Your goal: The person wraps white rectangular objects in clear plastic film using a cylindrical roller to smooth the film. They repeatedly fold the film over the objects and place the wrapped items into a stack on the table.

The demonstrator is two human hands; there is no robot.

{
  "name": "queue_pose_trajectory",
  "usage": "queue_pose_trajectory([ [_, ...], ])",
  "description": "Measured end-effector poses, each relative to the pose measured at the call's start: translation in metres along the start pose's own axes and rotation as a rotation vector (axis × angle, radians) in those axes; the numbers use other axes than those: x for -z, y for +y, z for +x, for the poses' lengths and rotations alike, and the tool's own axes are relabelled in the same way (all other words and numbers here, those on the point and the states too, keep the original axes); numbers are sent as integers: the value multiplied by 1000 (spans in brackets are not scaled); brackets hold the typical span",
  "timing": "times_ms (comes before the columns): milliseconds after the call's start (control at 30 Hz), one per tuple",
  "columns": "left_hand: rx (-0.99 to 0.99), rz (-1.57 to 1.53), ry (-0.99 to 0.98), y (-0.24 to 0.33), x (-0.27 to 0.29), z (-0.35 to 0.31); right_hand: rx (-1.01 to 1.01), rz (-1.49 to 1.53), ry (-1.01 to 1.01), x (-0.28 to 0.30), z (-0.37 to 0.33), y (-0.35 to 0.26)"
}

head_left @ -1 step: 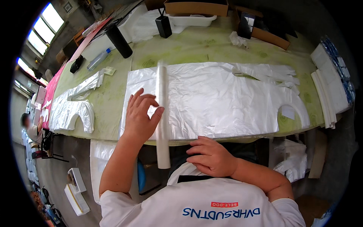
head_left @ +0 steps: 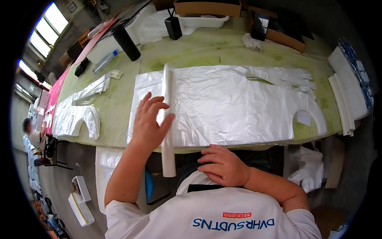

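The long, pale, translucent plastic tube lay crosswise over the left part of a wide, crinkled white plastic sheet, its near end jutting past the counter's edge toward my lap. My left grip was beside the tube's left side, thumb and bent fingers parted and the tips overlapping it in view; whether they touched it I could not tell. My right grip was loosely curled at the near edge, just below the sheet; I could not tell if its fingers closed on anything. The sheet had a rounded notch at its near right corner, with a small white paper square showing inside. Under everything spread the green-patterned, cloth-like cover of the counter. To the left lay a smaller white plastic piece with cut-outs, and beyond it a clear, blue-capped bottle near a black cylinder.
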State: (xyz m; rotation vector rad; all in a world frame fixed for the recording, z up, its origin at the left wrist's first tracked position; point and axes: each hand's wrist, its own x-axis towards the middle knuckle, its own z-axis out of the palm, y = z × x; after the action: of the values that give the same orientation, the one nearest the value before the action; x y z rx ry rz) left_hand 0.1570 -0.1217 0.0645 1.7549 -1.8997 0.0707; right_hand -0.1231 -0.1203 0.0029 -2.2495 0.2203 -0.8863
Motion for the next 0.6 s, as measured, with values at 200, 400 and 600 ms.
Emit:
queue_pose_trajectory([
  [200,111,72,-360,-15,-4,-37,14,14,-17,6,-5,-1],
  [400,304,155,-232,-64,5,-53,-21,14,47,7,-15,2],
  [600,456,320,-240,-74,-3,-64,-22,27,68,7,-21,4],
])
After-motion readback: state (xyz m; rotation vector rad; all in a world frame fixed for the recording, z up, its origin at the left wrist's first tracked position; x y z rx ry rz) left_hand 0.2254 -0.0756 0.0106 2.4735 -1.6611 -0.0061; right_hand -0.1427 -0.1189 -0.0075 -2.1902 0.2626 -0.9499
